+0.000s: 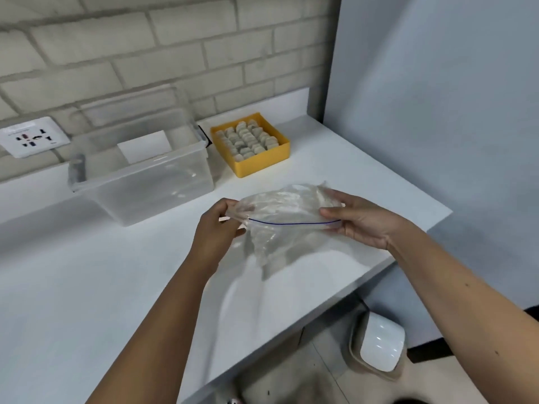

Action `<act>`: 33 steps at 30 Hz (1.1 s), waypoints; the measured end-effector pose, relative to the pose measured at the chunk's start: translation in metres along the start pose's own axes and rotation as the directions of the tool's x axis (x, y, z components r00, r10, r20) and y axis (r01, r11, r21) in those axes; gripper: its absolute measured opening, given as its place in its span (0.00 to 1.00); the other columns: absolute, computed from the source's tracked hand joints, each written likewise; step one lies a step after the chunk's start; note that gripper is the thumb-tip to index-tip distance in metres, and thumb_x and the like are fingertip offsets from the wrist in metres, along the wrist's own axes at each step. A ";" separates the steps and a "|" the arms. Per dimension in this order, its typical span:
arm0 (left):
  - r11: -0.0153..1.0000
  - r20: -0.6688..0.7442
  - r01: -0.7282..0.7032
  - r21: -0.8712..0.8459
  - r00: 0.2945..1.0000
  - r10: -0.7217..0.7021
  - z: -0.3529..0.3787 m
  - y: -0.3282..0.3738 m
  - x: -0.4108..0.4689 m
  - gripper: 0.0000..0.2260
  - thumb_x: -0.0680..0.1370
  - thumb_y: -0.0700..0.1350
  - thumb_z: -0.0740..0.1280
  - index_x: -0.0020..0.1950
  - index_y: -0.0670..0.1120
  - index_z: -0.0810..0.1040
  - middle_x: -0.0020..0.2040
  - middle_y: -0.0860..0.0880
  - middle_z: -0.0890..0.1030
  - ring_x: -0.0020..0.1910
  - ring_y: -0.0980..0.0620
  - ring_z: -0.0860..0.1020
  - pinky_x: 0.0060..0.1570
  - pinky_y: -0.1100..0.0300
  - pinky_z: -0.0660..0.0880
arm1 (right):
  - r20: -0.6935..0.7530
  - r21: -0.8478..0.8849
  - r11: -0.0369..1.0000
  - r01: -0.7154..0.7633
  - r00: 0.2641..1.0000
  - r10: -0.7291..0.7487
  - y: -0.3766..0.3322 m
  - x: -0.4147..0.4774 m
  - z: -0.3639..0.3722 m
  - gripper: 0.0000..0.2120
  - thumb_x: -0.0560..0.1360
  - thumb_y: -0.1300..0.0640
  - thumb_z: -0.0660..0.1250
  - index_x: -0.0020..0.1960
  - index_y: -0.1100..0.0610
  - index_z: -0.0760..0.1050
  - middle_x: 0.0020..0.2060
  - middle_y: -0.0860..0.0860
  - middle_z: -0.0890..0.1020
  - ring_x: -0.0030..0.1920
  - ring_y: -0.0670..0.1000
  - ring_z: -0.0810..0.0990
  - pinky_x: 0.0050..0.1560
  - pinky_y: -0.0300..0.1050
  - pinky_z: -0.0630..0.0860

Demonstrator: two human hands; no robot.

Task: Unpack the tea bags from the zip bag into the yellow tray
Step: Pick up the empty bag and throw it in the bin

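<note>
— Zip bag [285, 211] position?
— In the air over the white table [87, 287], held between both hands, touching nothing else.
— Grips?
— Left hand [214, 228] has its fingers curled in, pinching the left end of the zip strip. Right hand [358, 221] clamps the right end, thumb on top and fingers beneath. Neither hand is spread.
— Long axis?
— It follows the blue zip line, which runs hand to hand, side to side across the person and about level.
— Which way does it point?
— The zip edge faces the person. The film bunches up on the far side and droops toward the table. Can't tell if the strip is sealed.
— Anything inside?
— No tea bags visible in it. It looks empty, but the film is crumpled and blurred.
— Yellow tray [262, 163]?
— Ahead of the hands on the far part of the table, well apart from the bag and just beside a clear bin [145, 176]. Rows of tea bags [248, 138] stand upright in it.
— Nearer hand?
— The left, I'd say. The tray sits forward of it, and the right hand is off to the side.
— Key relation?
— The mouth points away from the tray, so any further emptying means turning the bag around. The unpacking looks done or nearly so.
</note>
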State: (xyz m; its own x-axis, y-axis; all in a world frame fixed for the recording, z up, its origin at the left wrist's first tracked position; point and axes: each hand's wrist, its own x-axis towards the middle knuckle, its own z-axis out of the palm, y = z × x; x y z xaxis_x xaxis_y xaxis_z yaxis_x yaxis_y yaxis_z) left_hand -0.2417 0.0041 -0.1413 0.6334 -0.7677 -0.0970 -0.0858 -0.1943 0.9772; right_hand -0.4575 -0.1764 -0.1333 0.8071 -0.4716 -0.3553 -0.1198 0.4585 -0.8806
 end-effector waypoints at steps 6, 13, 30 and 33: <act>0.958 0.409 0.230 -0.170 0.901 -0.144 0.094 0.033 -0.005 0.05 0.78 0.32 0.65 0.49 0.36 0.82 0.45 0.39 0.82 0.46 0.44 0.83 0.50 0.54 0.83 | -0.227 0.038 0.989 0.140 0.965 -0.127 -0.018 -0.089 -0.090 0.31 0.69 0.61 0.73 0.71 0.51 0.70 0.53 0.46 0.83 0.47 0.43 0.83 0.41 0.35 0.80; 0.957 0.752 0.290 0.026 0.624 -0.210 0.226 0.026 -0.027 0.31 0.65 0.51 0.80 0.63 0.39 0.78 0.62 0.41 0.82 0.58 0.44 0.83 0.57 0.51 0.80 | -0.355 0.062 0.976 0.211 0.918 -0.176 0.009 -0.178 -0.179 0.32 0.63 0.63 0.77 0.66 0.59 0.74 0.59 0.55 0.81 0.57 0.50 0.82 0.52 0.39 0.79; 0.934 0.657 0.293 0.203 0.666 -0.352 0.389 -0.103 -0.037 0.08 0.76 0.36 0.72 0.53 0.35 0.80 0.39 0.47 0.82 0.38 0.48 0.79 0.36 0.60 0.80 | -0.723 -0.066 0.998 -0.017 0.690 -0.036 0.131 -0.200 -0.260 0.24 0.65 0.59 0.79 0.58 0.52 0.76 0.42 0.50 0.84 0.38 0.48 0.81 0.30 0.41 0.74; 0.918 0.653 0.323 0.231 0.647 -0.393 0.406 -0.144 -0.028 0.11 0.76 0.35 0.72 0.56 0.34 0.79 0.44 0.42 0.82 0.42 0.44 0.78 0.35 0.61 0.80 | -0.714 -0.020 0.999 -0.035 0.700 0.010 0.171 -0.185 -0.268 0.30 0.62 0.61 0.81 0.61 0.52 0.74 0.46 0.56 0.85 0.40 0.54 0.82 0.34 0.49 0.77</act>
State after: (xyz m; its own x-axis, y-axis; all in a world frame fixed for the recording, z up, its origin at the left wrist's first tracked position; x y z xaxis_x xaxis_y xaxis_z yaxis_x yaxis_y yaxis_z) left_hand -0.5589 -0.1943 -0.3555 -0.0586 -0.8195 -0.5701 -0.0519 -0.5678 0.8216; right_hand -0.7821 -0.2129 -0.3021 0.1506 -0.8632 -0.4818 -0.1593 0.4598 -0.8736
